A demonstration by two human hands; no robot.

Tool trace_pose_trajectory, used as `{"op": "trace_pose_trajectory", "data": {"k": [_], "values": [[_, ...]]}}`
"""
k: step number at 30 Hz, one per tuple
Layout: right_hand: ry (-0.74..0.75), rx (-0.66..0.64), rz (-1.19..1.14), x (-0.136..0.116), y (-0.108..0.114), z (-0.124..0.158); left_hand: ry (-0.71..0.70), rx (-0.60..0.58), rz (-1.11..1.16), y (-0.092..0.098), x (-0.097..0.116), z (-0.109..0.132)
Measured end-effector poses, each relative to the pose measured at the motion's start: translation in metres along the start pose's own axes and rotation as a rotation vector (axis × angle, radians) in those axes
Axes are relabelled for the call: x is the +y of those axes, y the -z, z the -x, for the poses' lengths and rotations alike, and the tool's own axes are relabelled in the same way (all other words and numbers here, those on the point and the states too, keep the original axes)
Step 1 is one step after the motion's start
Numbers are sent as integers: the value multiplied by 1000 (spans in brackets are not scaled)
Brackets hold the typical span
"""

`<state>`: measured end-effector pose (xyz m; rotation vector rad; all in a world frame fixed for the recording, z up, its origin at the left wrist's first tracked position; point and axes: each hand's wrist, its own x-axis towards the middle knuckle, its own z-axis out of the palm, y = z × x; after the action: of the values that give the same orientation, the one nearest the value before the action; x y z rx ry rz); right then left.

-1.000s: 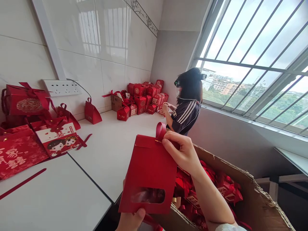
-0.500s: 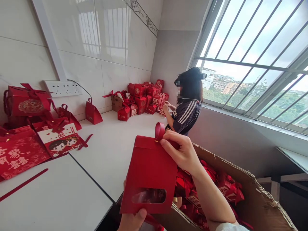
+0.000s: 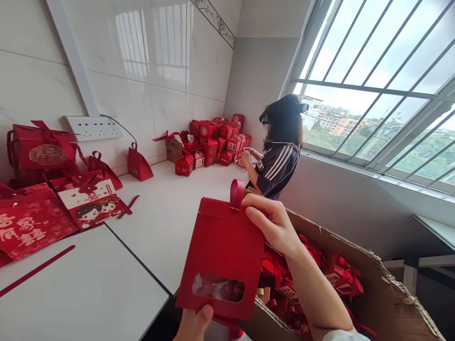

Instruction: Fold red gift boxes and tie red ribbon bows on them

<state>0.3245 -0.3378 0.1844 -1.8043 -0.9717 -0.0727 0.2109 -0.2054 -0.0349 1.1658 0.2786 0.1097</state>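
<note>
I hold a flat red gift bag [image 3: 222,251] with a clear window near its bottom and a red ribbon loop at its top. My left hand [image 3: 195,325] pinches its bottom edge from below, thumb on the front. My right hand [image 3: 273,223] is closed on the top right corner beside the ribbon loop. Right behind the bag stands an open cardboard box [image 3: 377,289] filled with several red gift boxes [image 3: 320,277].
The white counter [image 3: 167,213] carries flat red bags [image 3: 31,222], a cartoon-couple box [image 3: 88,203], a red strip [image 3: 35,270] and a small red pouch [image 3: 139,164]. Another person [image 3: 279,147] handles a pile of red boxes [image 3: 213,142] in the far corner. A barred window [image 3: 377,80] is on the right.
The bag has shifted slightly right and up in my hands; my grip on it is unchanged. The view has turned a little.
</note>
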Motion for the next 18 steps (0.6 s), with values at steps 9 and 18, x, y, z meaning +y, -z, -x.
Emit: {"op": "trace_pose_trajectory", "data": {"k": [9,18], "values": [[24,38,38,2,2,-1,-72,-6,-234,-16,22,3],[33,70,73,10,4,1,-162,28,-332,-23,26,1]]}}
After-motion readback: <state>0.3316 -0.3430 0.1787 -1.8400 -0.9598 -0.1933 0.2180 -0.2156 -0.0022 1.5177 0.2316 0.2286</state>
